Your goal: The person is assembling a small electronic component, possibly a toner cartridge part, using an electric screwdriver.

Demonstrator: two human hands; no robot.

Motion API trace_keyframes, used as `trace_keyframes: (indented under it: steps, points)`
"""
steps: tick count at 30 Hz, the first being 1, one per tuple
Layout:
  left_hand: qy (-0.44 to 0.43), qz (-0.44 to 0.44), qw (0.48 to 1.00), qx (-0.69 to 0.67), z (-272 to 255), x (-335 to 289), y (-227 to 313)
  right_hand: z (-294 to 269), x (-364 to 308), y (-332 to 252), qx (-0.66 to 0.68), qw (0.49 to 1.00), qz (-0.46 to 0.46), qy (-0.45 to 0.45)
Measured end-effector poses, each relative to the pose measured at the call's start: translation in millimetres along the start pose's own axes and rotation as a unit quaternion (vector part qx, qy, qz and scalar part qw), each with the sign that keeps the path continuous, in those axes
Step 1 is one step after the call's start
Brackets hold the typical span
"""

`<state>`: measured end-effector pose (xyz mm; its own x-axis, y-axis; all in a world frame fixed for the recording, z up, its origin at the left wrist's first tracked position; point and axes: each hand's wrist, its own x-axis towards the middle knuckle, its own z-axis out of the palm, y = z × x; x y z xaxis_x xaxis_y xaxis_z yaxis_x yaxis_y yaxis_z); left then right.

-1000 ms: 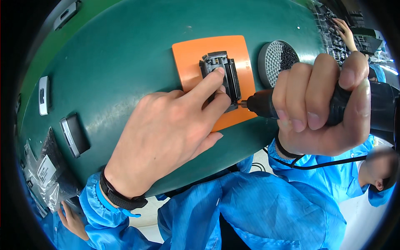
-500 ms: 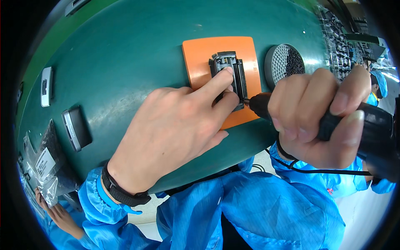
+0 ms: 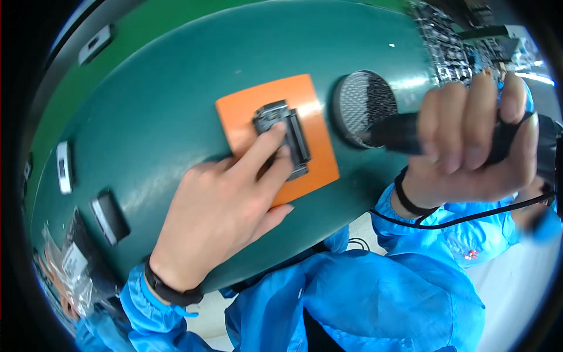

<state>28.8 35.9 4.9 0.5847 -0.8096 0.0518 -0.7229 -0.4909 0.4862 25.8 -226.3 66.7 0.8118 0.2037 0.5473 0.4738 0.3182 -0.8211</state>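
On an orange mat (image 3: 316, 141) lies a black plastic housing (image 3: 300, 144) with a long raised bar along its right side. My left hand (image 3: 217, 211) holds it down, index fingertip on its top and the other fingers curled beside it. My right hand (image 3: 475, 135) grips a black electric screwdriver (image 3: 404, 134). Its tip points left, at the lower edge of a round grey screw tray (image 3: 352, 108). Small black screws fill the tray's right part, while bare dimples show on the left. Blur hides whether a screw sits on the tip.
Two small housings, one white (image 3: 63, 167) and one dark (image 3: 111, 217), lie on the green table (image 3: 176, 100) at left. Near them is a clear bag (image 3: 82, 270) of dark parts, with another person's hand beside it. Many small parts (image 3: 440, 47) crowd the far right. A black wrist cord (image 3: 463, 222) trails right.
The screwdriver has left the housing's lower right edge and swung up to the screw tray. My left hand stays on the housing. The view has shifted and turned.
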Motion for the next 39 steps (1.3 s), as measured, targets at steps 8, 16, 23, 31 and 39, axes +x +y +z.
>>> trace_keyframes:
  steps: [8, 16, 23, 31, 39]
  points:
    - [-0.041, -0.032, 0.999, 0.002, 2.4, 7.9, 3.6, -40.2, -8.5, 36.2, -0.069, 0.994, -0.023, 0.077]
    - [-0.048, -0.034, 0.998, -0.001, 2.5, 11.5, 1.7, -41.0, -13.2, 47.7, -0.112, 0.987, -0.021, 0.111]
    - [-0.046, -0.035, 0.998, -0.003, -1.0, 8.4, 2.4, -35.9, -12.3, 48.2, -0.119, 0.987, -0.023, 0.106]
    - [-0.023, -0.01, 1.0, 0.003, 3.6, 5.2, 7.8, -27.7, -22.7, 44.4, -0.117, 0.986, -0.054, 0.104]
    - [-0.024, -0.003, 0.999, 0.032, 2.5, -2.8, 4.6, -10.8, -10.3, 24.1, -0.072, 0.989, -0.051, 0.118]
